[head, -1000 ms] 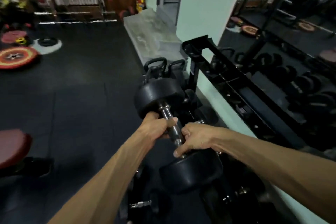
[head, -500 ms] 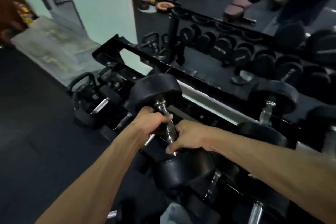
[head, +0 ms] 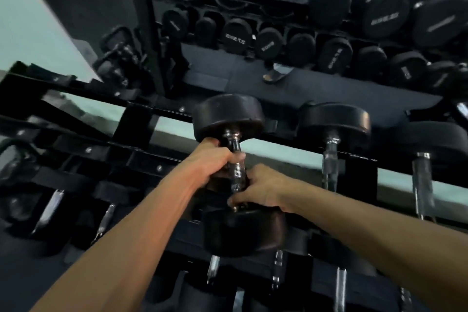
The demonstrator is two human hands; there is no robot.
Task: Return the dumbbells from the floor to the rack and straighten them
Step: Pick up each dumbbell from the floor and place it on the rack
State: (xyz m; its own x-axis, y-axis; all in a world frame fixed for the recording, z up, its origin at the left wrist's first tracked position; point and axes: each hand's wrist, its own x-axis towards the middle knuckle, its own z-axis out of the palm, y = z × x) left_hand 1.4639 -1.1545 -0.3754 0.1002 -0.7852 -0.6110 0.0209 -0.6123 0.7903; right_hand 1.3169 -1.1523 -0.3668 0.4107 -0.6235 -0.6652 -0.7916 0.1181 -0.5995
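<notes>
- The rack [head: 141,119] fills the view ahead of me, its black rails running left to right, with a mirror behind repeating the rows.
- A racked dumbbell [head: 331,129] sits just right of the one I carry, handle pointing toward me; more chrome handles show on the tier below.
- My dumbbell [head: 229,119] is off the floor and held over the top tier, far head above the back rail, near head low and close to me. Whether either head touches a rail yet, I cannot tell.
- Its long axis runs away from me, nearly parallel to its racked neighbour, tilted a little.
- My left hand [head: 215,162] has its grip clenched round the upper handle, just under the far head.
- My right hand [head: 260,191] grips the lower handle, against the near head, so it is the nearer hand.
- I judge the coming move as lowering it into the free slot left of the neighbour, keeping the axis square to the rails.
</notes>
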